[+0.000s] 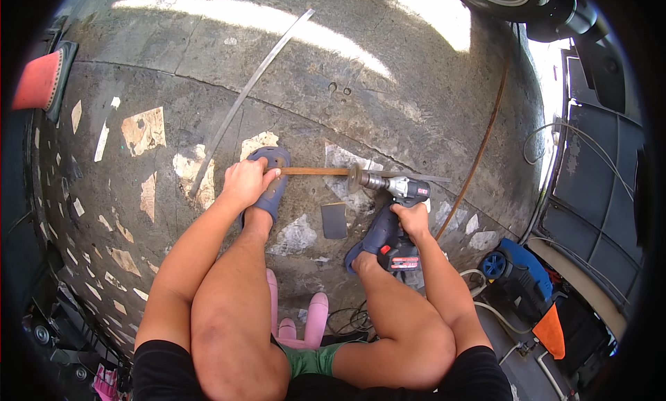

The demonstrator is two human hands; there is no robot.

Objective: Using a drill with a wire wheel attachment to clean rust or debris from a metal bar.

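My left hand (248,181) grips the left end of a metal bar (312,171), rusty brown near the hand and bare grey further right. The bar lies crosswise just above the floor, close over the left clog (276,193). In my right hand (414,220) is a cordless drill (411,190), its battery pack (399,258) at the bottom of the handle. A round disc attachment (355,178) sits in its chuck and meets the bar where the rust ends. Whether the disc is spinning I cannot tell. The right clog (375,237) is beside the drill handle.
A grey metal strip (250,91) and a rusty rod (481,148) lie on the concrete floor. Dark sandpaper (334,221) rests between the feet. A pink stool (316,318) is beneath me. A blue machine (515,268) with hoses stands right; a red cone-like object (39,81) stands left.
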